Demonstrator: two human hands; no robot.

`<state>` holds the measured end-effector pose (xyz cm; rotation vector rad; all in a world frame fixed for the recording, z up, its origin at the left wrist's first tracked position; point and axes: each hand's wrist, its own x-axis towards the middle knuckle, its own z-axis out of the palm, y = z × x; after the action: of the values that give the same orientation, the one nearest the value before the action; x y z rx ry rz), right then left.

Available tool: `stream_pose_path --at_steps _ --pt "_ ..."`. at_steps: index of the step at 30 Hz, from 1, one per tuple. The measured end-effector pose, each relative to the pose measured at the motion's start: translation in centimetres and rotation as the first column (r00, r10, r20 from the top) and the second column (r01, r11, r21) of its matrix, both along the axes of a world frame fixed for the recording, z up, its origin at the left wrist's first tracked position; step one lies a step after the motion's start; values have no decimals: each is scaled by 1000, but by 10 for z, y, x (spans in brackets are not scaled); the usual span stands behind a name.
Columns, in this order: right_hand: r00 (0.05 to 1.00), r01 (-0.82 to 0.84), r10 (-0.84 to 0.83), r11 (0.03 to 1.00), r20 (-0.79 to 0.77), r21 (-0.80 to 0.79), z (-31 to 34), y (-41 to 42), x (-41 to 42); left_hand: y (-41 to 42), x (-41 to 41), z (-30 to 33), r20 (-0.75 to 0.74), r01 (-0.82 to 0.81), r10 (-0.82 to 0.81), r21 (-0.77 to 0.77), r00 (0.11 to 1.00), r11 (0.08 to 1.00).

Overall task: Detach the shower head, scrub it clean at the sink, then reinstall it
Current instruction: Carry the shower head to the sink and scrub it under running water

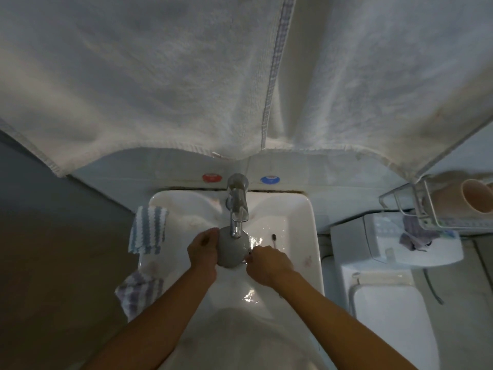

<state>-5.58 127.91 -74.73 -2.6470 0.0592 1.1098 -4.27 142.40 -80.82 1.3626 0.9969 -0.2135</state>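
Observation:
A round grey shower head [231, 249] is over the white sink [306, 236], right under the chrome tap [238, 206]. My left hand [202, 251] grips its left side, fingers curled round the edge. My right hand [266, 265] is at its right edge, fingertips pinched at a small metal part of the head; what it pinches is too small to tell. A toothbrush [274, 240] lies in the wet basin to the right of the head.
White towels [186, 76] hang low over the back of the sink. A striped cloth [148, 229] drapes the sink's left rim, another [138, 292] lower down. Red [212, 177] and blue [270, 179] knobs flank the tap. A toilet [386, 263] and wire shelf with a cup [474, 194] stand right.

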Motion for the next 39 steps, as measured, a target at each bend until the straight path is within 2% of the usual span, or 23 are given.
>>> stream_pose_path --at_steps 2,3,4,6,7,9,14,16,18,21,22,23,24,26,27,28,29,31,34,37,39 --pt "1000 8 -8 1000 -1 7 -2 1 -2 -1 -2 1 122 135 -160 188 980 973" --pt "1000 17 -17 1000 -7 17 -2 2 -3 -1 -4 -3 155 226 -285 317 946 921" --pt "1000 21 -21 999 -6 27 -1 2 -2 -1 -7 -5 147 331 -443 472 884 817" --pt "1000 17 -17 999 -7 34 1 4 -1 -3 -16 -18 -2 513 -756 736 654 442" --pt "1000 4 -4 999 -14 34 1 4 0 0 -19 -28 -79 536 -840 801 537 267" --pt "999 -10 11 1000 -33 26 0 3 4 6 -23 -32 -135 529 -927 845 349 76" --pt "997 42 -38 998 -66 57 8 -5 15 12 -41 -17 -200 233 -980 953 16 -191" --pt "997 29 -25 997 -74 66 10 -6 18 14 -42 -21 -266 196 -964 944 -26 -265" --pt "996 11 -5 998 -89 67 10 -4 16 14 -34 -23 -259 232 -966 941 21 -248" --pt "995 -51 54 998 -84 34 6 0 6 6 -19 -12 -336 347 -928 900 161 -266" --pt "995 -73 74 997 -66 21 4 1 3 2 -13 -5 -328 430 -917 878 225 -209" --pt "995 -86 87 996 -55 10 4 1 0 1 -6 0 -303 560 -897 825 321 -78" --pt "994 -100 100 995 -46 5 2 -1 -3 1 2 7 -285 680 -857 727 429 98" --pt "993 -111 111 994 -47 1 -1 -7 -8 7 13 15 -215 792 -793 400 570 461" --pt "993 -106 106 994 -52 9 -3 -10 -9 11 16 18 -155 755 -741 208 653 622" --pt "994 -94 95 995 -53 24 -5 -13 -11 12 17 18 -111 667 -662 4 741 745" --pt "996 -69 71 997 -53 41 -6 -15 -12 13 15 19 -83 550 -573 -197 816 812" --pt "999 -28 31 998 -43 64 -8 -16 -13 15 9 16 -56 334 -411 -489 910 806" --pt "998 56 -52 993 -33 104 -12 -14 -12 16 -6 4 -87 70 -193 -727 977 684" --pt "986 164 -163 979 -14 120 -12 -8 -12 4 -20 -5 -110 -23 -105 -792 988 610" --pt "981 196 -195 975 -15 108 -13 -3 -13 -4 -20 -3 -117 -29 -81 -720 990 693"
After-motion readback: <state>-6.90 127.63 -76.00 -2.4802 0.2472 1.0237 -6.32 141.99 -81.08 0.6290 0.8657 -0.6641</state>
